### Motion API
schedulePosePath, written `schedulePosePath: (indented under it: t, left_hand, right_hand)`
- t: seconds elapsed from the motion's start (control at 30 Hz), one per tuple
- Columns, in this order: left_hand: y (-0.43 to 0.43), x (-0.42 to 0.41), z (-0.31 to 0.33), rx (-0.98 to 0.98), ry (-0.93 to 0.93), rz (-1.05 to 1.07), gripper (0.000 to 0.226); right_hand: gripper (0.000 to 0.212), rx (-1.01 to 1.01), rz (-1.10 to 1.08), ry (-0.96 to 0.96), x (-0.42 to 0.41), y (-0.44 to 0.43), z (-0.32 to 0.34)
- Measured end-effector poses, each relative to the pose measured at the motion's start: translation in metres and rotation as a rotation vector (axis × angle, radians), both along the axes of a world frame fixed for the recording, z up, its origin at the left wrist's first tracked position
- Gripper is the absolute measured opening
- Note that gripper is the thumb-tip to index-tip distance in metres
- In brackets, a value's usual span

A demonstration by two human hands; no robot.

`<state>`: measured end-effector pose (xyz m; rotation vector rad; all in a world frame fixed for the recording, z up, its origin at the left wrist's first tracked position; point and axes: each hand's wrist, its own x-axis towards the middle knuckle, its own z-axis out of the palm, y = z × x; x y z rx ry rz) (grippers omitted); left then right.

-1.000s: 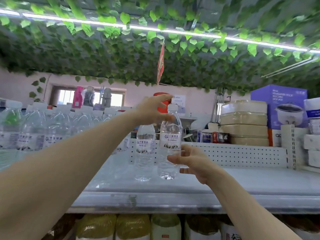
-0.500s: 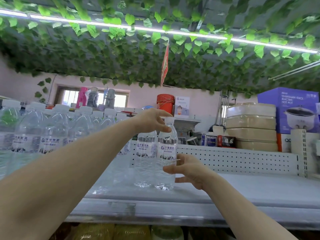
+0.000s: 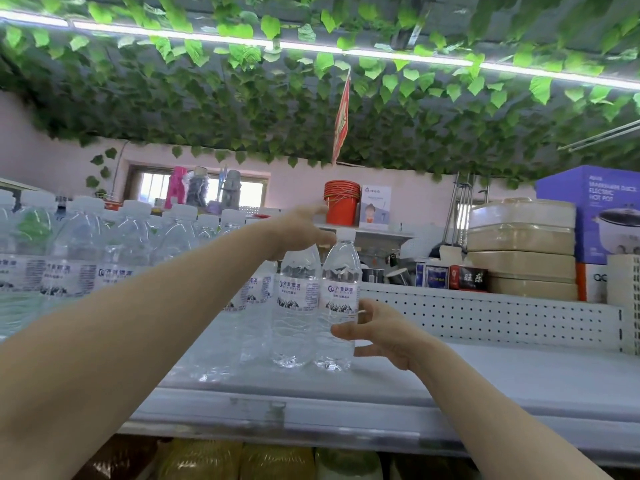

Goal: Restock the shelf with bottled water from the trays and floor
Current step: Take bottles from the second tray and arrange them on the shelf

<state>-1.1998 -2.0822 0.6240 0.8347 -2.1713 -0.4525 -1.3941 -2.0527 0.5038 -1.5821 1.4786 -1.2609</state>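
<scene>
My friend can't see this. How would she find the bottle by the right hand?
Find the white shelf with rows of water bottles on its left. The bottle ends the row on the right, bare shelf beside it. Its white cap shows; the left hand covers its neighbour's.

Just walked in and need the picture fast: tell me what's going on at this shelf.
A person is putting bottled water on the shelf. Two bottles stand upright side by side on it, right of the stocked rows of bottles. The left grip holds the left bottle by its top, covering the cap. The right grip has thumb and fingers round the side of the right bottle, low on its label. Neither bottle is let go yet.
</scene>
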Motion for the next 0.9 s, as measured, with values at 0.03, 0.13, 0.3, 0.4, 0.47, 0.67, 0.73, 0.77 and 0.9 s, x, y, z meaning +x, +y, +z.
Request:
schedulePosePath:
  t: [0.03, 0.13, 0.3, 0.4, 0.47, 0.67, 0.73, 0.77, 0.9]
  left_hand:
    - [0.001, 0.001, 0.002, 0.037, -0.007, 0.019, 0.06]
    - [0.001, 0.003, 0.001, 0.073, 0.0, 0.098, 0.043]
    - [-0.006, 0.005, -0.007, 0.049, 0.067, 0.203, 0.038]
    - [-0.01, 0.005, -0.011, 0.044, 0.197, 0.158, 0.029]
    - [-0.013, 0.006, -0.013, 0.029, 0.249, 0.161, 0.023]
    - [-0.022, 0.001, -0.022, -0.005, 0.372, 0.187, 0.023]
    - [-0.026, -0.002, -0.024, -0.007, 0.396, 0.197, 0.025]
    - [-0.028, -0.003, -0.024, -0.001, 0.405, 0.201, 0.025]
    - [-0.03, -0.003, -0.021, 0.021, 0.355, 0.212, 0.038]
  right_hand:
    - [0.051, 0.0, 0.005, 0.001, -0.001, 0.001, 0.0]
    - [0.05, -0.008, 0.015, -0.002, -0.002, 0.002, -0.002]
    - [0.048, -0.024, 0.017, -0.014, -0.003, 0.005, -0.004]
    - [0.048, -0.03, 0.014, -0.024, -0.002, 0.005, -0.004]
    - [0.047, -0.032, 0.013, -0.022, -0.002, 0.006, -0.004]
    - [0.046, -0.038, 0.003, -0.008, -0.002, 0.002, -0.005]
    - [0.046, -0.036, 0.001, -0.006, -0.001, 0.0, -0.004]
    - [0.046, -0.033, 0.001, -0.005, -0.001, -0.002, -0.004]
    - [0.046, -0.031, -0.001, 0.005, -0.003, -0.01, -0.003]
